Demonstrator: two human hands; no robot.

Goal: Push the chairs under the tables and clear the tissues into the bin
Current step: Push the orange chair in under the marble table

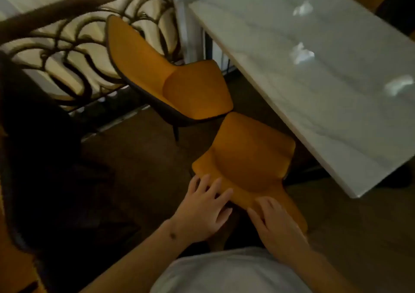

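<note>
An orange chair (249, 155) stands right in front of me, its seat pointing at the white marble table (298, 103) and just short of the table's edge. My left hand (202, 209) and my right hand (276, 225) both rest on top of its backrest, fingers spread and lying over the edge. A second orange chair (170, 76) stands further off to the left, clear of the table, its seat corner almost touching the near chair. Three crumpled white tissues lie on the tabletop: one far (303, 8), one in the middle (302, 54), one near the right edge (398, 87).
A dark metal railing with curved scrollwork (67, 45) runs along the left behind the second chair. Dark floor (139, 157) lies between the chairs and me. Part of another orange seat (13, 261) shows at the bottom left. No bin is in view.
</note>
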